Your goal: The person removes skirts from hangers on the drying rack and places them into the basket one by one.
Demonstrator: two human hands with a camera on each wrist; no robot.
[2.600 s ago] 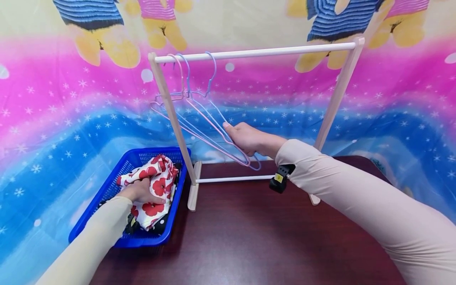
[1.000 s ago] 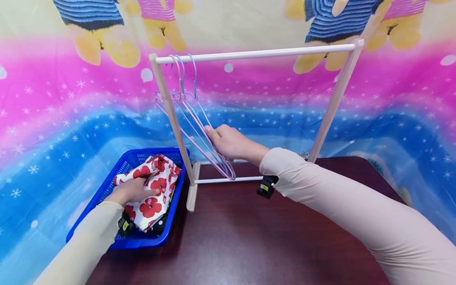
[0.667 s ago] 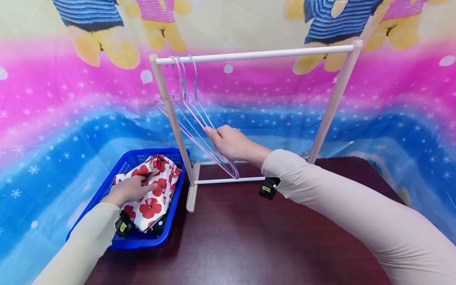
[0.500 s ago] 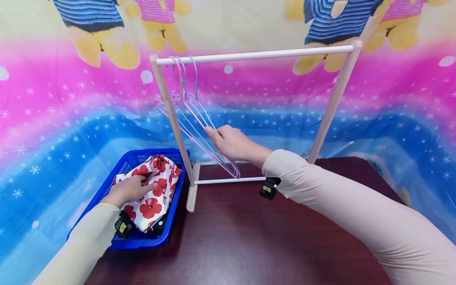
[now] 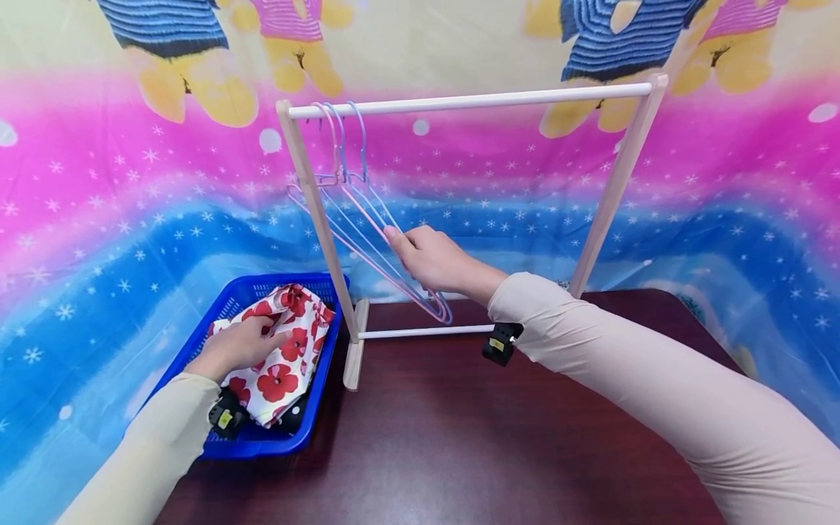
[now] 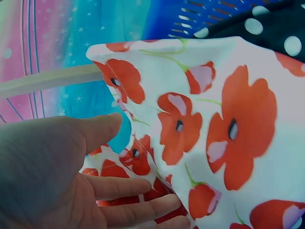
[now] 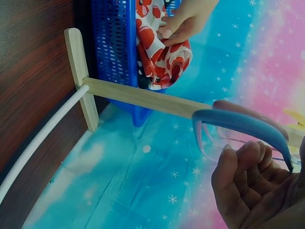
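Note:
My left hand (image 5: 241,344) rests on the white cloth with red flowers (image 5: 278,383), which lies bunched in the blue basket (image 5: 262,446). In the left wrist view its fingers are spread loosely beside the cloth's folded edge, with the thumb apart. Two blue hangers (image 5: 364,146) and a pink hanger (image 5: 335,138) hang near the left end of the rack's white top bar (image 5: 485,102). With curled fingers, my right hand (image 5: 441,261) grips the slanted side of the rightmost blue hanger. The other two lie close alongside, and fingers partly hide their lower ends.
Under the flowered cloth shows a black cloth with white dots (image 6: 281,24). The rack's left wooden post (image 5: 321,226) stands between basket and right hand. A white lower bar (image 5: 420,332) runs above the dark red table (image 5: 459,437). A printed curtain (image 5: 499,168) hangs behind.
From 2.6 s ago, my right hand and the gripped hanger moved left toward the other hangers; lately they drifted slightly right. My left hand shifted slightly left on the flowered cloth.

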